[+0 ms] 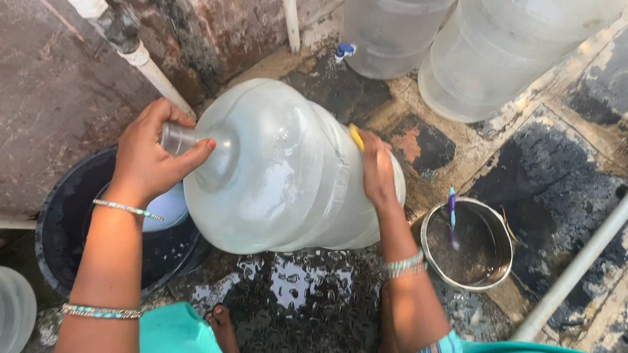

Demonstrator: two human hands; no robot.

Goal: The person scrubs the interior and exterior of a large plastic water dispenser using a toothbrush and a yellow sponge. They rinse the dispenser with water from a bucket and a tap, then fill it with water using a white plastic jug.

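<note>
The left hand (153, 155) is wrapped around the narrow neck of a large translucent plastic water jug (284, 170), fingers closed on it. The right hand (376, 170) presses flat against the jug's ribbed side, pinning a small yellow scrubbing pad (356, 136) to the plastic. The jug lies tipped on its side, held up between both hands above the wet stone floor (304, 295), its mouth pointing toward a black round plastic tub (72, 210) at the left.

The jug's skin looks wet and slick, so the neck grip could slip and let the heavy body roll off toward the round steel bowl (467, 244) just beside the right forearm, knocking over the blue-handled brush (451, 207) standing in it. Water inside may slosh and shift the weight suddenly. A bare foot (223, 330) rests on the puddled floor directly below, where a dropped jug would land. Two more clear jugs (444, 45) stand well apart by the wall.
</note>
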